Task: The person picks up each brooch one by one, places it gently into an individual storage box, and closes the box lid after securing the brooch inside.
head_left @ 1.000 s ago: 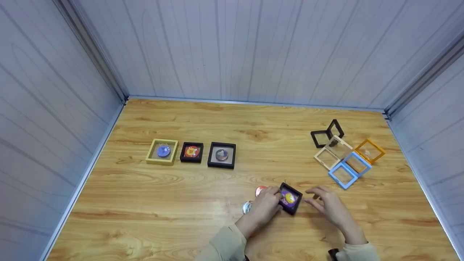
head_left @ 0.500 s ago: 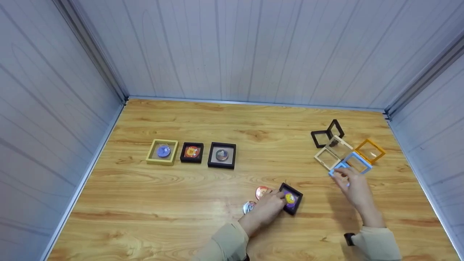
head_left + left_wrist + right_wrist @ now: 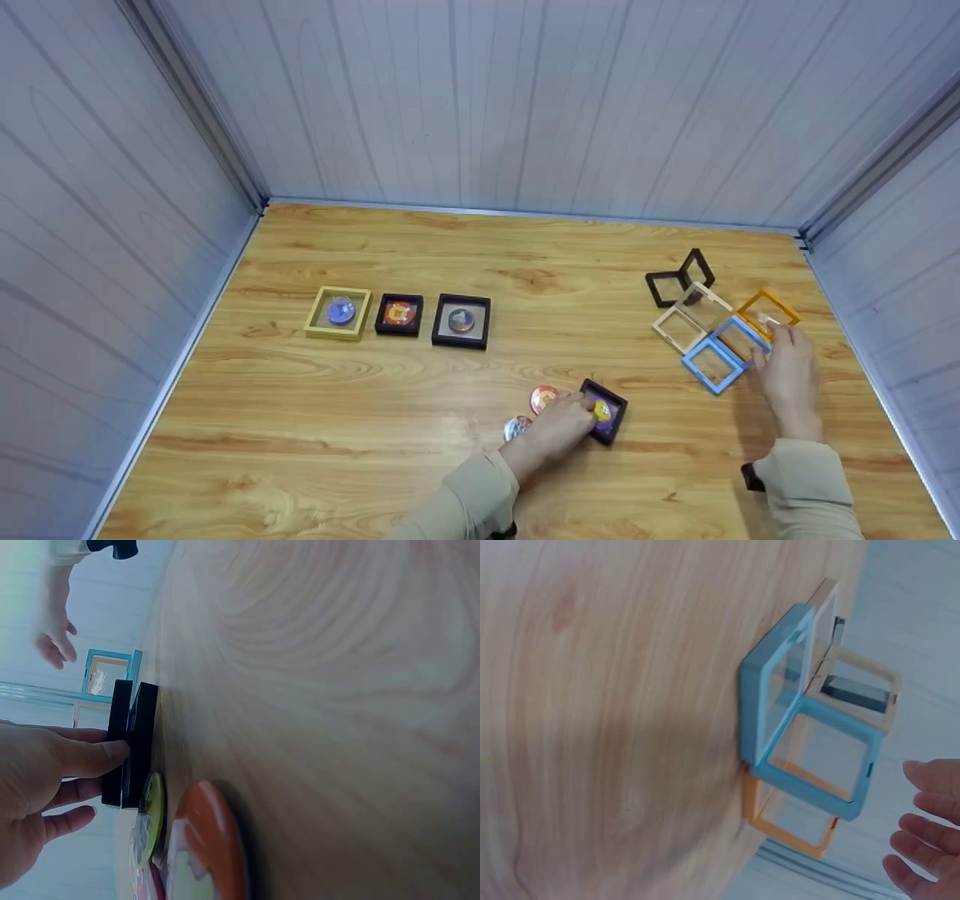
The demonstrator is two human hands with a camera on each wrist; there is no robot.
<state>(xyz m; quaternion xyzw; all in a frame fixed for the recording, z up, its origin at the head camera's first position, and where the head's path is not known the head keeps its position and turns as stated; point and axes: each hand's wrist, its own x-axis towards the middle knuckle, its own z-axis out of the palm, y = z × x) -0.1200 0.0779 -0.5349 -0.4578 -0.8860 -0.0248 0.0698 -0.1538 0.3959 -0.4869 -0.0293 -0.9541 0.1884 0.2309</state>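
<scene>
My left hand (image 3: 559, 427) grips the left side of a black display frame (image 3: 613, 429) holding a purple and yellow round badge. In the left wrist view, the thumb lies against the seam between the frame's two halves (image 3: 142, 720). A red badge (image 3: 544, 397) and a silvery badge (image 3: 517, 428) lie close beside this hand. My right hand (image 3: 791, 375) hovers at the blue open frame (image 3: 712, 365) and the orange open frame (image 3: 769, 307). In the right wrist view, the fingers of the right hand (image 3: 930, 832) are spread, apart from both frames and holding nothing.
A beige open frame (image 3: 679, 330) and a dark open frame (image 3: 666, 289) stand behind the blue one. At left, a yellow frame (image 3: 337, 334), a small black frame (image 3: 399, 315) and a larger black frame (image 3: 461, 341) form a row. White panel walls (image 3: 480, 105) enclose the table.
My right hand has moved from beside the black frame, past the blue frame, to the right by the orange one. The left hand stays at the black frame.
</scene>
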